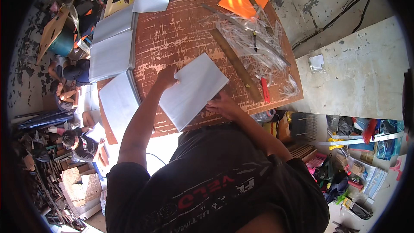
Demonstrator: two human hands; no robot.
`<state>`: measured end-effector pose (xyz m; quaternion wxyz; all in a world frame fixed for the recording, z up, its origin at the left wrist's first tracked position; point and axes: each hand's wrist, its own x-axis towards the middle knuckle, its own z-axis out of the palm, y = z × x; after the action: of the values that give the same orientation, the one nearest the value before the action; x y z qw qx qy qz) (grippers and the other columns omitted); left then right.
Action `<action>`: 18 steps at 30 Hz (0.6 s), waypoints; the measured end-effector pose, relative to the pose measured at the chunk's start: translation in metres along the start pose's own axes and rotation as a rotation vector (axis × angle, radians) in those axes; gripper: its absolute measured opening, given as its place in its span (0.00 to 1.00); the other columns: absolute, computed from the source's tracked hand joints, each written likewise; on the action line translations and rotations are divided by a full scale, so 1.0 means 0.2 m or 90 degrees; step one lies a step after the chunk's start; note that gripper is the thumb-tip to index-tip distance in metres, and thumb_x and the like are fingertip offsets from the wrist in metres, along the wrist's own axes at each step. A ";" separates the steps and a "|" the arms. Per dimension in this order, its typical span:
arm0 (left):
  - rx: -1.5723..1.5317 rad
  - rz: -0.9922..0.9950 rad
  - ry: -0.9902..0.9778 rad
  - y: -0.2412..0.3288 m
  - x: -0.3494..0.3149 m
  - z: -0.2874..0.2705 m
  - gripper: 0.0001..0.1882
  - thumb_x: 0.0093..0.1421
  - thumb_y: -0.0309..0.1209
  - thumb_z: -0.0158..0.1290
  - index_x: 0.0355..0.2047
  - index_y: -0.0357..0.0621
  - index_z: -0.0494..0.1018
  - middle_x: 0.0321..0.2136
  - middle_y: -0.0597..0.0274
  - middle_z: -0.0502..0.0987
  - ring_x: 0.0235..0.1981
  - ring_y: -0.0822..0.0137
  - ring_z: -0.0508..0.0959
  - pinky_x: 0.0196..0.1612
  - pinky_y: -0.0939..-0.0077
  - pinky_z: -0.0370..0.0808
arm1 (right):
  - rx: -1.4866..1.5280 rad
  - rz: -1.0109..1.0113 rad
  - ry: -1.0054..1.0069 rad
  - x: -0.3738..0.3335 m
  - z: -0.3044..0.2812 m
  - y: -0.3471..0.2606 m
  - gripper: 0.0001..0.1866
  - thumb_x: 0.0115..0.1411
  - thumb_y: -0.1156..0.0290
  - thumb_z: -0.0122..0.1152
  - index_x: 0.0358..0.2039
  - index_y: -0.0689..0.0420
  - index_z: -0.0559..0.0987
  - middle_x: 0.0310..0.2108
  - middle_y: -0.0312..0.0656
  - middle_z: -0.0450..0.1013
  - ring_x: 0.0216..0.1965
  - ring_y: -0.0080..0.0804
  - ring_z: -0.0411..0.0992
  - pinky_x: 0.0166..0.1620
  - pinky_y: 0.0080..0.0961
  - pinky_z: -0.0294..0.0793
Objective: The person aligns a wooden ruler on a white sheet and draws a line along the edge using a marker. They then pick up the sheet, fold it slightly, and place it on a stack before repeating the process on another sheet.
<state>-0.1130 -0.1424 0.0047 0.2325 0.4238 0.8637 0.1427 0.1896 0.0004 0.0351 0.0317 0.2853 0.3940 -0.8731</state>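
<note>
A stack of pale grey-white sheets [194, 90] lies slanted on the worn red-brown table [172, 30] in front of me. My left hand [167, 77] grips its upper left edge, with the thumb on top and the other fingers partly hidden. On the lower right edge, my right hand [223, 105] holds the same stack, its fingertips partly out of sight. Close to my left forearm is another pile of grey-white sheets [118, 99]. A red cutter [265, 89] rests right of my right hand, by the end of a brown wooden strip [237, 65].
Tangled clear plastic trimmings [276, 47] cover the table's right side, with a metal ruler [224, 16], a pen [255, 42] and orange sheets [237, 2]. More sheet piles [112, 51] line the left edge. People [82, 144] sit on the floor at left. A pale board [353, 73] stands at right.
</note>
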 end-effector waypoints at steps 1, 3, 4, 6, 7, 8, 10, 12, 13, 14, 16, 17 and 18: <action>0.002 -0.001 0.003 -0.01 0.00 0.00 0.31 0.45 0.36 0.75 0.45 0.42 0.72 0.44 0.49 0.79 0.49 0.46 0.79 0.50 0.54 0.75 | 0.011 0.006 -0.005 0.03 0.04 0.02 0.30 0.65 0.74 0.65 0.65 0.58 0.63 0.54 0.46 0.72 0.57 0.41 0.74 0.60 0.43 0.77; -0.024 0.000 -0.023 -0.02 0.02 -0.01 0.30 0.44 0.36 0.75 0.44 0.43 0.72 0.43 0.50 0.79 0.48 0.47 0.79 0.49 0.54 0.75 | 0.020 0.013 -0.015 0.10 0.07 0.06 0.29 0.65 0.74 0.65 0.64 0.56 0.64 0.55 0.46 0.72 0.56 0.42 0.74 0.60 0.46 0.77; -0.023 -0.002 -0.019 -0.01 0.02 -0.02 0.30 0.44 0.36 0.75 0.44 0.43 0.72 0.43 0.50 0.79 0.48 0.47 0.79 0.49 0.54 0.75 | 0.050 0.065 -0.053 0.15 0.07 0.09 0.28 0.65 0.74 0.65 0.63 0.56 0.64 0.55 0.46 0.71 0.56 0.43 0.75 0.58 0.48 0.79; -0.028 0.024 -0.011 0.00 0.02 -0.02 0.30 0.43 0.36 0.75 0.42 0.44 0.72 0.41 0.50 0.79 0.47 0.47 0.79 0.48 0.54 0.76 | 0.076 0.118 -0.095 0.20 0.07 0.15 0.27 0.66 0.73 0.65 0.62 0.55 0.65 0.56 0.47 0.70 0.55 0.44 0.75 0.56 0.50 0.81; -0.028 0.020 -0.008 -0.01 0.02 -0.02 0.30 0.43 0.36 0.75 0.42 0.44 0.72 0.41 0.50 0.79 0.47 0.47 0.79 0.48 0.54 0.76 | 0.047 0.084 -0.050 0.20 0.08 0.18 0.26 0.66 0.73 0.64 0.61 0.55 0.65 0.55 0.47 0.71 0.54 0.44 0.76 0.52 0.51 0.83; -0.021 0.025 0.001 -0.01 0.01 -0.01 0.29 0.43 0.36 0.75 0.42 0.44 0.72 0.40 0.49 0.79 0.47 0.47 0.79 0.47 0.54 0.76 | 0.017 0.049 -0.004 0.21 0.08 0.21 0.25 0.66 0.73 0.64 0.61 0.56 0.66 0.54 0.47 0.72 0.53 0.45 0.77 0.49 0.51 0.85; -0.014 0.022 0.003 -0.02 0.01 0.00 0.27 0.45 0.36 0.75 0.40 0.42 0.72 0.39 0.49 0.79 0.45 0.48 0.79 0.46 0.56 0.75 | 0.023 0.051 0.003 0.20 0.07 0.20 0.25 0.65 0.74 0.63 0.60 0.56 0.66 0.53 0.46 0.72 0.52 0.46 0.77 0.47 0.51 0.86; -0.068 0.022 -0.020 -0.08 0.00 0.02 0.26 0.45 0.36 0.74 0.40 0.42 0.72 0.39 0.50 0.78 0.44 0.48 0.79 0.46 0.57 0.76 | 0.025 0.061 0.000 0.18 0.05 0.15 0.25 0.64 0.75 0.62 0.60 0.57 0.66 0.52 0.46 0.73 0.51 0.46 0.77 0.44 0.52 0.87; -0.121 0.035 -0.051 -0.08 -0.01 0.01 0.26 0.46 0.36 0.74 0.40 0.42 0.72 0.39 0.50 0.78 0.44 0.49 0.79 0.45 0.58 0.76 | 0.019 0.039 -0.004 0.15 0.04 0.10 0.27 0.62 0.76 0.61 0.61 0.57 0.66 0.51 0.47 0.73 0.51 0.47 0.78 0.44 0.53 0.87; -0.170 0.000 -0.094 -0.08 -0.02 0.00 0.25 0.49 0.37 0.73 0.40 0.40 0.72 0.41 0.51 0.78 0.42 0.53 0.80 0.43 0.59 0.76 | 0.014 0.018 -0.010 0.13 0.04 0.04 0.28 0.61 0.77 0.60 0.61 0.57 0.66 0.51 0.47 0.74 0.50 0.48 0.78 0.43 0.54 0.87; -0.318 -0.035 -0.093 0.00 -0.07 -0.01 0.24 0.52 0.38 0.72 0.41 0.40 0.72 0.42 0.52 0.79 0.43 0.55 0.80 0.44 0.58 0.77 | 0.027 -0.001 -0.011 0.07 0.01 -0.08 0.30 0.59 0.78 0.62 0.62 0.58 0.65 0.52 0.49 0.74 0.50 0.49 0.78 0.43 0.55 0.87; -0.465 -0.062 -0.094 0.04 -0.10 -0.01 0.24 0.54 0.38 0.71 0.43 0.39 0.72 0.43 0.52 0.79 0.44 0.57 0.80 0.45 0.58 0.77 | 0.043 -0.022 -0.005 0.05 -0.02 -0.13 0.32 0.57 0.79 0.63 0.62 0.59 0.65 0.52 0.51 0.73 0.50 0.50 0.78 0.43 0.57 0.86; -0.467 -0.072 -0.083 0.08 -0.13 -0.02 0.24 0.54 0.38 0.71 0.43 0.39 0.72 0.43 0.52 0.79 0.44 0.57 0.80 0.45 0.58 0.77 | 0.049 -0.050 -0.013 0.04 -0.05 -0.16 0.33 0.56 0.80 0.64 0.63 0.61 0.65 0.52 0.52 0.73 0.49 0.51 0.78 0.44 0.58 0.86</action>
<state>-0.0915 -0.1537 0.0221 0.4310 0.2725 0.7605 0.4021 0.1793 0.0314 0.0470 -0.0096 0.2618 0.3705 -0.8911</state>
